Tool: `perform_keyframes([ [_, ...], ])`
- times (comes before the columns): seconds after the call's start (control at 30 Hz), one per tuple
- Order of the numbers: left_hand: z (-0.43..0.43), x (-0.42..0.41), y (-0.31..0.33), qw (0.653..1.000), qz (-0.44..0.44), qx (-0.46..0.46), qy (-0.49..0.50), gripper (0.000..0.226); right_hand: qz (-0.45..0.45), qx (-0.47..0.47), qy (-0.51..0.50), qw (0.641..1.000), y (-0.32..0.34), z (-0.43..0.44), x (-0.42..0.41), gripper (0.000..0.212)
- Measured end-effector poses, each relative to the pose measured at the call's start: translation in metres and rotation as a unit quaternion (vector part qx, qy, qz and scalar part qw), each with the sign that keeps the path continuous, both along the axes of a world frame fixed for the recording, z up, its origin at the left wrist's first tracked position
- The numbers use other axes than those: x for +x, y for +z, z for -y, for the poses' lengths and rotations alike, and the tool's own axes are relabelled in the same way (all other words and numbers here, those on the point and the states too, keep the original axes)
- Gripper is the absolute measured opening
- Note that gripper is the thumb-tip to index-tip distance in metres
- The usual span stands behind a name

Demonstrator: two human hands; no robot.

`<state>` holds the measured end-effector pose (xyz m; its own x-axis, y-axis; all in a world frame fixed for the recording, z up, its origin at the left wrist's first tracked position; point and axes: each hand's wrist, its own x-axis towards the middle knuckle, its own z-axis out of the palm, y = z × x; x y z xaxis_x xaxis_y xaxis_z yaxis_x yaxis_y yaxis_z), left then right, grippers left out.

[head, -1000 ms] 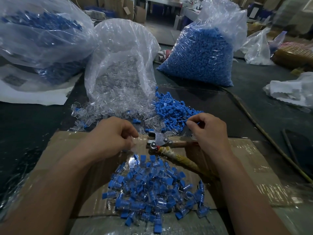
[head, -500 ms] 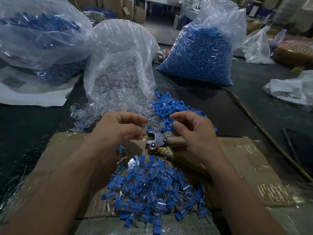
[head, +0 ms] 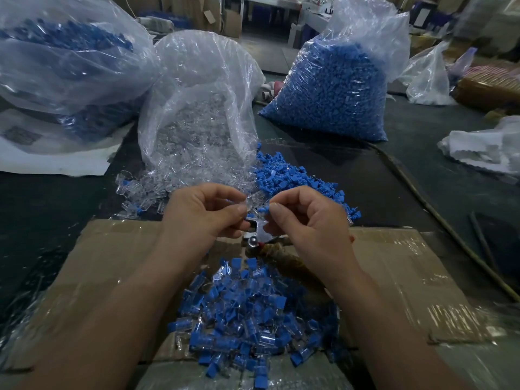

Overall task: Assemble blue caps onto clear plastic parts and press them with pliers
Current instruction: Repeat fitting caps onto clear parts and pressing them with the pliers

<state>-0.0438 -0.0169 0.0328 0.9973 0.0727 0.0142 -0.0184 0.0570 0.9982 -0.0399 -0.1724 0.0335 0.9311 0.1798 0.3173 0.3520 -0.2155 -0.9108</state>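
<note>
Two hands meet just above the pliers (head: 260, 235). Our left hand (head: 205, 218) pinches a clear plastic part (head: 254, 199) between thumb and fingertips. Our right hand (head: 309, 220) pinches a blue cap (head: 263, 210) the same way, right beside it. We think the job now is to fit them. We should line the cap up straight, push it in softly, and only then take the pliers off the cardboard box (head: 112, 263).
</note>
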Motion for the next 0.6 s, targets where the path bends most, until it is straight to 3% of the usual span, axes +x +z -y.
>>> perform_keyframes([
  [0.2,0.0044,-0.0030,-0.0003,0.999,0.015,0.039,-0.027,0.013,0.092,-0.095,-0.040,0.990,-0.0077,-0.0048,-0.0012,0.008],
  [0.4,0.0088,-0.0059,-0.0014,0.996,0.036,0.069,-0.046,0.017,0.149,-0.151,-0.075,0.974,-0.0086,-0.0026,0.0002,0.008],
  [0.6,0.0052,-0.0050,0.0002,0.998,0.033,0.013,-0.053,0.013,0.119,-0.109,-0.032,0.986,-0.0072,-0.0001,0.0029,0.012],
])
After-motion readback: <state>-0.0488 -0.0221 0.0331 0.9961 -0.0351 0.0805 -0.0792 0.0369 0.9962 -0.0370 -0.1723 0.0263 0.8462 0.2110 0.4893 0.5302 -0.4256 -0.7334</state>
